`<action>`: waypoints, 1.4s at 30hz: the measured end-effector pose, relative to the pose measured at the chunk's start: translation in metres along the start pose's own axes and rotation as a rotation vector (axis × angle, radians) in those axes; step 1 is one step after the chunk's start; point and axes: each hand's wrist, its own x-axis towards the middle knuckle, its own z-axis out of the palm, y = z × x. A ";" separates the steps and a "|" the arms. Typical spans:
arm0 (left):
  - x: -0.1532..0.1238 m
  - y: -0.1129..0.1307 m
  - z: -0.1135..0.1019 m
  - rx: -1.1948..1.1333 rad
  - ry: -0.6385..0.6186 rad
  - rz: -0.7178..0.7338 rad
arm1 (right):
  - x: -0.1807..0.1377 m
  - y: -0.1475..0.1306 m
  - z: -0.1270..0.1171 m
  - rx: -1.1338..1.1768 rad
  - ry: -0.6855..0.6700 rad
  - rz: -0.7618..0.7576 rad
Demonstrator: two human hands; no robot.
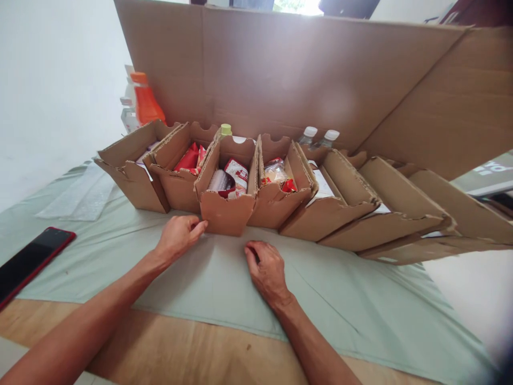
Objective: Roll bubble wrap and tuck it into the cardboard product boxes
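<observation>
Third from the left in a row, a cardboard box [224,216] stands slightly forward of its neighbours. It holds a clear-topped container [218,182] with a dark red edge and a red-and-white printed packet [238,176]. My left hand [178,235] is closed at this box's lower left front corner, its thumb against the front face and its fingertips partly hidden. On the green cloth [224,283], just right of the same box, my right hand [267,270] lies loosely curled, with nothing visible in it.
Red packets [190,159] fill the second box; a clear-wrapped packet [276,171] sits in the fourth. Several more boxes [332,214] slant away rightward. Behind stand an orange bottle [148,101], white-capped bottles [310,133] and a tall cardboard panel [272,69]. A phone [34,262] lies left.
</observation>
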 end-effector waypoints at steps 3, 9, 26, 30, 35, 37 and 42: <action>0.018 0.005 0.009 -0.020 -0.015 -0.014 | -0.006 0.001 0.002 -0.021 -0.006 -0.041; 0.036 0.010 0.021 -0.095 -0.004 -0.030 | -0.007 0.002 0.002 -0.046 -0.012 -0.078; 0.021 -0.006 0.037 -0.116 0.183 -0.057 | -0.006 0.001 0.002 -0.059 -0.013 -0.089; 0.024 -0.009 0.038 -0.114 0.140 -0.038 | -0.006 0.001 0.002 -0.056 -0.007 -0.095; 0.008 -0.013 0.033 -0.112 0.013 0.044 | -0.004 0.003 0.003 -0.043 0.022 -0.105; -0.013 -0.017 0.029 -0.112 -0.056 0.123 | -0.002 0.002 0.002 -0.030 0.037 -0.110; -0.081 -0.044 0.023 -0.098 -0.202 0.363 | 0.009 -0.016 -0.004 0.040 0.050 -0.140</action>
